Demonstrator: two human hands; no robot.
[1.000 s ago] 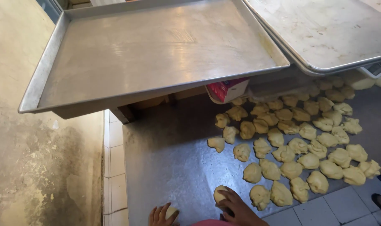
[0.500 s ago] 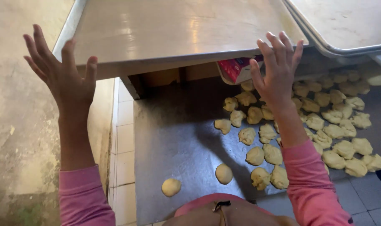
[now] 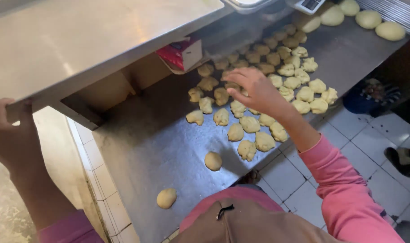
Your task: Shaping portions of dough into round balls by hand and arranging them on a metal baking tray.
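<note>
Left hand (image 3: 9, 135) grips the near-left edge of the big metal tray (image 3: 79, 40), fingers curled over its rim. Right hand (image 3: 254, 90) hovers open, fingers spread, over the dough pieces (image 3: 259, 121) clustered on the steel table (image 3: 146, 148); I see nothing held. Two rounded dough balls (image 3: 213, 160) lie apart, nearer me. Red carton (image 3: 180, 53) sits under the tray.

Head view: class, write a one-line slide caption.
Left hand grips a metal tray edge while right hand hovers over dough pieces on a steel table.
</note>
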